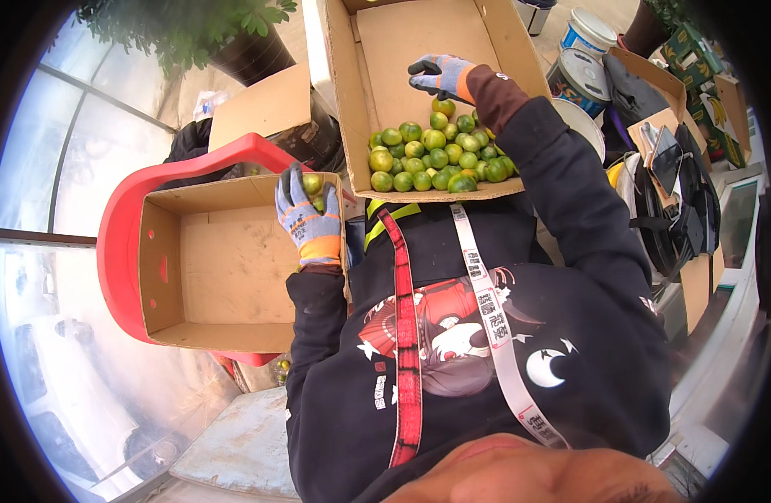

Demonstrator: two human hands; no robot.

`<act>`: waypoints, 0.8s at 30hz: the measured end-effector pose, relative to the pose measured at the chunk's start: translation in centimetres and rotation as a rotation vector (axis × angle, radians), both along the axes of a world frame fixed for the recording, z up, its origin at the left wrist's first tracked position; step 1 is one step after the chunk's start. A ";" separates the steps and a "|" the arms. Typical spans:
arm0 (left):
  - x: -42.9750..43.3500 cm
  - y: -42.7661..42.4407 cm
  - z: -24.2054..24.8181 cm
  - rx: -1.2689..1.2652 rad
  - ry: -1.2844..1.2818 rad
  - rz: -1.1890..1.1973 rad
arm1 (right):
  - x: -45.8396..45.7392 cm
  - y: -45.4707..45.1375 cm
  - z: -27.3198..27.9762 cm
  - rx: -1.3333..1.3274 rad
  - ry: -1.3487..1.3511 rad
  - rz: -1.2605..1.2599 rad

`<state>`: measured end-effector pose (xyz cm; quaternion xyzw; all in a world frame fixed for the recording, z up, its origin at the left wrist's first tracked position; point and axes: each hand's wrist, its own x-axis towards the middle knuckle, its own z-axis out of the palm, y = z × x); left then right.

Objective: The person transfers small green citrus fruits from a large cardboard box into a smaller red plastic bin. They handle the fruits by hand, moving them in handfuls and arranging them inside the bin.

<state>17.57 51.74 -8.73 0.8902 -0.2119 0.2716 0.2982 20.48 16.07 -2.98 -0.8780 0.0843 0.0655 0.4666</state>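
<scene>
My left hand (309,223), in a grey and orange work glove, is over the right side of a cardboard box (234,264). Its fingers and thumb are around green-yellow citrus fruits (312,183); the palm hides part of them. My right hand (442,74), gloved the same way, hovers over a second cardboard box (417,38) in front of me. Its fingers are curled but apart, with nothing seen between them. Below it, many small green citrus fruits (436,148) are heaped at the box's near end, one fruit (444,107) lying closest to the hand.
A red plastic chair (118,251) supports the left box. Potted plants (250,56) stand behind. To the right are lidded buckets (580,78), a phone (665,157), a black bag (693,207) and banana cartons (715,119). A worn pale board (241,440) lies at lower left.
</scene>
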 end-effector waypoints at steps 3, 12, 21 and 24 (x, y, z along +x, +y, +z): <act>-0.2 0.7 -0.7 -0.032 -0.014 -0.022 | 1.0 1.0 -1.1 -0.694 0.166 0.070; -0.8 0.0 -0.7 -0.100 0.068 -0.132 | 1.4 -0.1 -5.5 -0.753 0.388 0.384; -1.7 -1.9 2.8 -0.191 -0.082 -0.411 | -5.2 5.9 5.0 0.537 0.046 0.500; -3.0 -4.0 3.9 -0.188 -0.096 -0.522 | -7.8 9.3 6.1 0.773 -0.037 0.690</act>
